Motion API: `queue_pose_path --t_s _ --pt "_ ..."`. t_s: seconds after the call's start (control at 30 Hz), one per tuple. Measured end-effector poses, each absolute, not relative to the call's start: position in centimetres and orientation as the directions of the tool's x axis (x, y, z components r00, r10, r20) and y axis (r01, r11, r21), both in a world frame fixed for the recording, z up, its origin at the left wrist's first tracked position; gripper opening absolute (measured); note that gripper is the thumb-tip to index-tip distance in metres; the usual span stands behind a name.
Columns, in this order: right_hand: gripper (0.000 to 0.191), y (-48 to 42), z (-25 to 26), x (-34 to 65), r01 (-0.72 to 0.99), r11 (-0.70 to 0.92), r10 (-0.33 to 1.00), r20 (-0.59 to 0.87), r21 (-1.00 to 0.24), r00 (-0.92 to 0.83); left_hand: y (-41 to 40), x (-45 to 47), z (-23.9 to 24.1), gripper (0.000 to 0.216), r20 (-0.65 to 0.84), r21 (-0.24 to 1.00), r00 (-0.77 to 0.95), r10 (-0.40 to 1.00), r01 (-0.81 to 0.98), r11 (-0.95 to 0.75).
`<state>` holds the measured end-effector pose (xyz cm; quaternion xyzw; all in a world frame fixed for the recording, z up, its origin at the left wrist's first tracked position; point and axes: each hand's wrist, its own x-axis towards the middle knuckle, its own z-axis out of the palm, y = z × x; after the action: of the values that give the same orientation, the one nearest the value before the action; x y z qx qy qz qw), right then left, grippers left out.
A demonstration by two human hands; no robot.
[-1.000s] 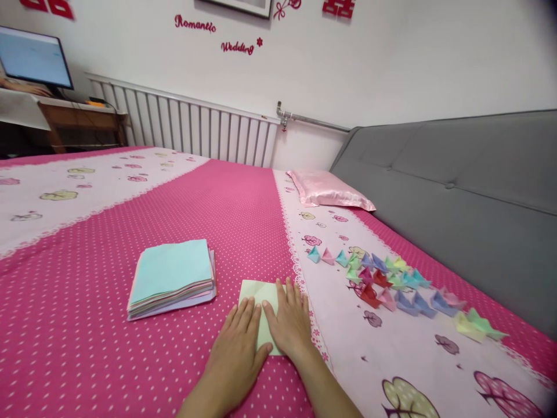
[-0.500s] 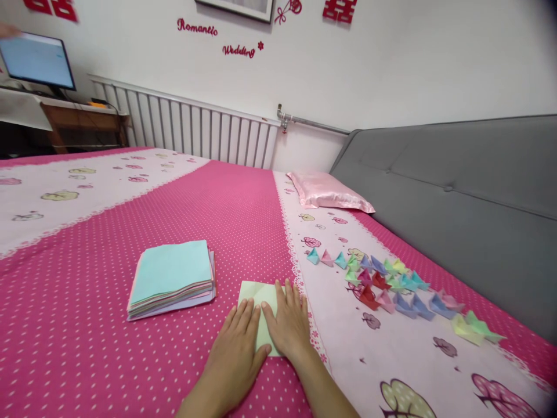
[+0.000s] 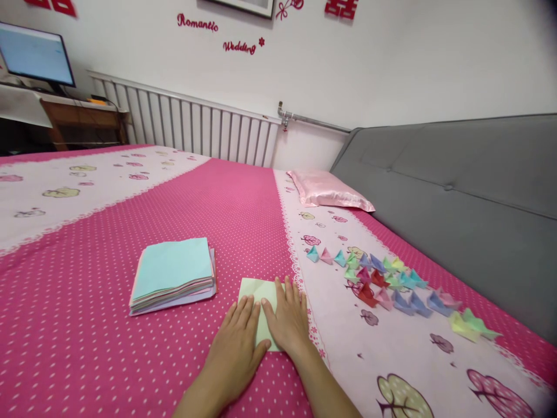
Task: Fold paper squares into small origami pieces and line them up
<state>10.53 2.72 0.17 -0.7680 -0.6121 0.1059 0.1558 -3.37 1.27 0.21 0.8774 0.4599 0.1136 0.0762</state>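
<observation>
Pale-green paper [image 3: 256, 288] lies flat on the pink dotted bed [image 3: 87, 325], just to the right of the stack of coloured sheets [image 3: 174, 273]. Both hands press down on it with palms flat and fingers stretched out, gripping nothing: the left hand [image 3: 235, 348] covers its near left part, and the right hand [image 3: 289, 322] sits beside it, thumbs nearly touching. Further right of the stack, well apart from it, a cluster of small folded paper shapes [image 3: 383, 281] is laid out on the pale printed strip. Beyond the stack, to the right, a pink satin pillow [image 3: 328, 190] rests near the grey headboard [image 3: 456, 191].
</observation>
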Motion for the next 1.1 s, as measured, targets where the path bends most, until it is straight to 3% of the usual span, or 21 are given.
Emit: queue_pose_path --t_s 0.33,0.6,0.83,1.1 --pt "0.063 2.7 0.2 10.5 0.907 -0.198 0.974 0.028 -0.372 0.224 1.5 -3.4 -0.4 0.06 0.168 0.237 0.55 0.818 0.783 -0.575" --pt "0.064 2.8 -0.1 10.7 0.911 -0.188 0.974 0.046 -0.368 0.22 1.3 -3.0 1.1 0.061 0.095 0.206 0.563 0.821 0.796 -0.57" --pt "0.063 -0.5 0.8 10.0 0.905 -0.17 0.938 0.216 -0.391 0.27 0.7 -3.8 0.4 0.059 0.224 0.236 0.544 0.809 0.775 -0.587" --pt "0.059 -8.8 0.7 8.9 0.904 -0.202 0.944 0.171 -0.378 0.282 -7.1 -6.8 0.6 0.059 0.31 0.25 0.371 0.876 0.857 -0.451"
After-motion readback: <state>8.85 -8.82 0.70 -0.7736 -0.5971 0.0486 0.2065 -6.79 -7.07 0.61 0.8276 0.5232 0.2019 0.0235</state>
